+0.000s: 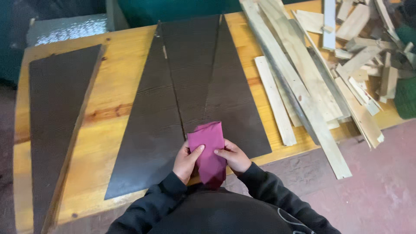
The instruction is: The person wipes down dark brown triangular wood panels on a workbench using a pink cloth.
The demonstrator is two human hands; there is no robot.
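A: From the left, what lies on the wooden table?

B: A dark panel, then joined dark panels. Over their near edge, your left hand and right hand both pinch the magenta cloth.

A: Handling?

B: Likely light, limp. Grip its side edges. Wood offcuts lie right.

You hold a folded dark pink cloth. It is a long, soft strip, pointing from 12 o'clock down to 6 o'clock. Its top end is flat and square. Its bottom end hangs over the near table edge, toward you.
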